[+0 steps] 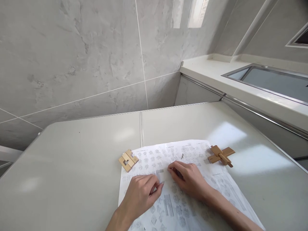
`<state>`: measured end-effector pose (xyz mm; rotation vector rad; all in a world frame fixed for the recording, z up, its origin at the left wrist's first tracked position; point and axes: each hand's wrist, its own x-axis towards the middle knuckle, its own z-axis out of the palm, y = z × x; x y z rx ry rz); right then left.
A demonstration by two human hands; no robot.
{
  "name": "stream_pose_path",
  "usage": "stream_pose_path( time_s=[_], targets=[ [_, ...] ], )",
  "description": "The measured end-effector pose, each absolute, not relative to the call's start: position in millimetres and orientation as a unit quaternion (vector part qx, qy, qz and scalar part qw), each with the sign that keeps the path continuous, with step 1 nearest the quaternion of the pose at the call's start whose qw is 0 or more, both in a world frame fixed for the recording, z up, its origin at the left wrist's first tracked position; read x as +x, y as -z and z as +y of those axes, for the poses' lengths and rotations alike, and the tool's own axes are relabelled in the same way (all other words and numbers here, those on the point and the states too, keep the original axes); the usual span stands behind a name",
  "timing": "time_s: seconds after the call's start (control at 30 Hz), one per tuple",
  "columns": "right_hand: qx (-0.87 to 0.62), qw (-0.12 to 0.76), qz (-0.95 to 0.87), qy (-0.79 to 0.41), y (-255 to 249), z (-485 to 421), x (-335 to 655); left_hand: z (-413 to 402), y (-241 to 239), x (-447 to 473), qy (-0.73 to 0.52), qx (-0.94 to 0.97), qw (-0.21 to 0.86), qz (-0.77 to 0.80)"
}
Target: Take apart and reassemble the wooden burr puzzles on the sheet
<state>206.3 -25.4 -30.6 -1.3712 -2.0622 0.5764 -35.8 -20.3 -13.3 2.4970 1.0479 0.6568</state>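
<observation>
**Printed sheet spread out, both hands curled over it**

The sheet (pixel 176 205) lies on the table (pixel 72 179), a wooden block (pixel 131 163) over its top-left corner, a wooden cross (pixel 217 150) at its top-right edge. Judged advisable: hold the paper smooth, leave block and cross undisturbed, keep fingers off the print. The left hand (pixel 144 189) is bent, thumb near forefinger; the right hand (pixel 189 176) is loosely curled. Whether either grips anything cannot be told.

Two hands (pixel 141 191) (pixel 189 178); printed sheet (pixel 168 205) beneath
</observation>
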Motion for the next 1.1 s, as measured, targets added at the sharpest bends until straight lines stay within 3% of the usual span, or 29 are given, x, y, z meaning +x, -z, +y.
stream_pose_path(
  time_s=[1.1],
  targets=[
    [-0.510, 0.295, -0.775, -0.229, 32.4, -25.6, 206.6, -20.9, 16.0, -36.8, -0.233, 0.886, 0.167, 0.364]
  ],
)
